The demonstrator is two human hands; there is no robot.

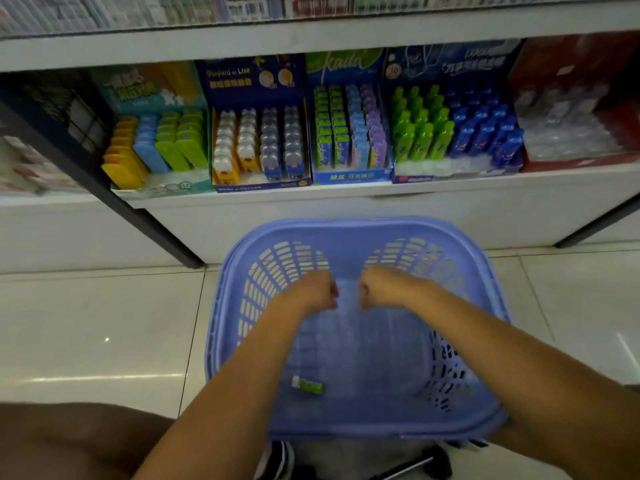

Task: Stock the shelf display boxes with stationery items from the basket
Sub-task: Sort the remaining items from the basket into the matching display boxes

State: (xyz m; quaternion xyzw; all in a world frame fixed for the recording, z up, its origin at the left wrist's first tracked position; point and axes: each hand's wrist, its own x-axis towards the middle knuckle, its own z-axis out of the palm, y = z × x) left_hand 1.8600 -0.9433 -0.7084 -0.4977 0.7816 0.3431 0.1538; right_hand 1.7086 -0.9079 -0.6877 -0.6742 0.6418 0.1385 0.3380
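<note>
Though blurred, basket (346, 226) with perhaps green eraser (307, 385)

The light is dim and even. Pale glare streaks lie on the glossy floor (104, 377) left of the basket (360, 233). The left hand (311, 289) and right hand (384, 287) are smeared with motion blur. The shelf (311, 36) bows toward the edges, and its top goods are soft.

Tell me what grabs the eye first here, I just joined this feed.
The big lilac basket on the floor fills the lower middle, with the left hand and right hand curled side by side over it, too blurred to show any hold. One small green item lies on its bottom toward the near left corner. Behind, a row of bright display boxes lines the low shelf.
</note>
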